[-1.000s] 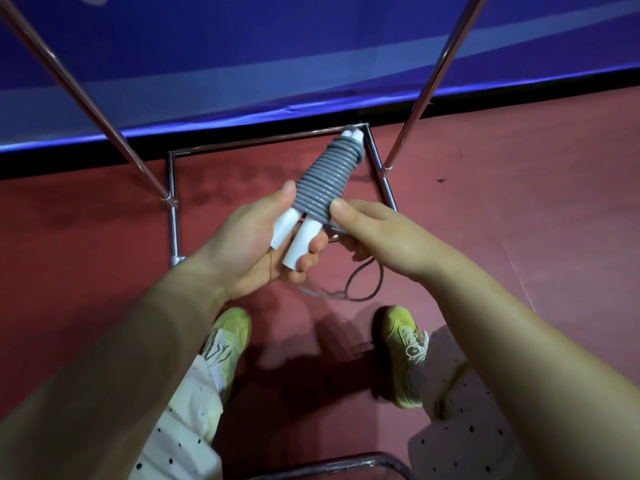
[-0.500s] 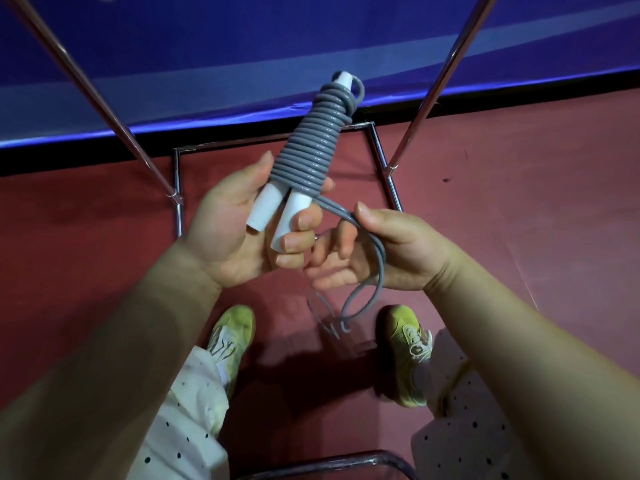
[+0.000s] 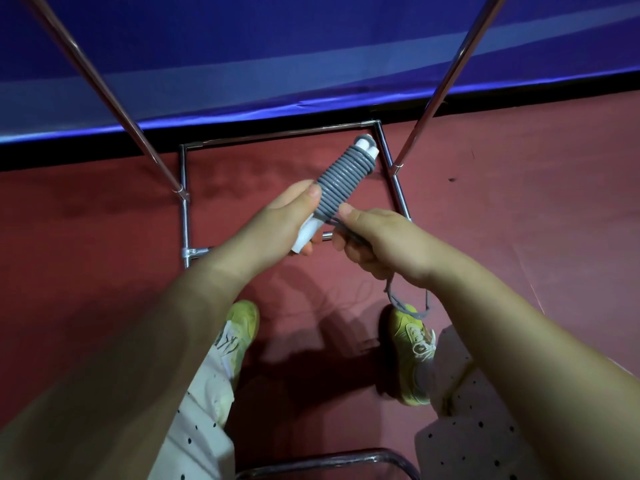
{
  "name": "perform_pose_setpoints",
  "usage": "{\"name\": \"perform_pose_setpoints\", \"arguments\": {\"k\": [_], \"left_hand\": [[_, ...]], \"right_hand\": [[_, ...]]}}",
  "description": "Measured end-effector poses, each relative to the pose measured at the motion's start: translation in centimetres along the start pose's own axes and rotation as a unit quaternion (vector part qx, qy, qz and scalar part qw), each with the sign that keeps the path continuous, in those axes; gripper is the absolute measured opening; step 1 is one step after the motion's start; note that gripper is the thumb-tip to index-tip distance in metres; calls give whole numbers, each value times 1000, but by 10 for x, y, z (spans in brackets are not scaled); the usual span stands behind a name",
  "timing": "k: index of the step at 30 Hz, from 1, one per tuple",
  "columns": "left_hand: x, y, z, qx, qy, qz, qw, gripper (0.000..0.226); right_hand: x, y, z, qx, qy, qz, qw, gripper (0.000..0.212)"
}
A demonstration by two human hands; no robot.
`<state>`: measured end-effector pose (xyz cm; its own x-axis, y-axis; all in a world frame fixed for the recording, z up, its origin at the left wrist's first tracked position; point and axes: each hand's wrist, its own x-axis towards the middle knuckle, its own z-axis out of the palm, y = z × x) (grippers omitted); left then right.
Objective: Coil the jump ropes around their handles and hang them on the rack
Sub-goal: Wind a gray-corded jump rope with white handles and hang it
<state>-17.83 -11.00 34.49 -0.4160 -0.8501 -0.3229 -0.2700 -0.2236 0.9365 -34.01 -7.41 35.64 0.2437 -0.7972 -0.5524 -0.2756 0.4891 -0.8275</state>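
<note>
A grey jump rope is wound in tight coils round its two white handles, which lie side by side and point away from me. My left hand grips the near ends of the handles, thumb against the coils. My right hand pinches the free end of the rope just below the coils. A short loose loop hangs from under that hand. The metal rack stands on the floor in front of me, its two slanted poles rising left and right.
The floor is dark red, with a blue padded wall behind the rack. My two yellow-green shoes stand below the hands. A curved metal bar shows at the bottom edge.
The coiled bundle has come down and tilted right. My right hand has closed on the rope end and pulled it in beside the coils; the hanging loop has moved right.
</note>
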Motion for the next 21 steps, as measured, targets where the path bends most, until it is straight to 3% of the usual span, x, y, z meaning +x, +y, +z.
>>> {"name": "perform_pose_setpoints", "arguments": {"k": [9,13,17,21], "left_hand": [[-2,0,1,-39,-128,25,991,34],[2,-5,-7,-68,-115,-4,991,44],[4,-10,-5,-2,-62,-19,998,28],[7,-18,-5,110,41,-24,993,59]], "right_hand": [[3,2,4,-113,79,5,990,61],[3,-2,5,-129,99,-14,987,62],[5,2,10,-170,99,-14,980,57],[8,7,12,-156,120,-25,980,50]]}}
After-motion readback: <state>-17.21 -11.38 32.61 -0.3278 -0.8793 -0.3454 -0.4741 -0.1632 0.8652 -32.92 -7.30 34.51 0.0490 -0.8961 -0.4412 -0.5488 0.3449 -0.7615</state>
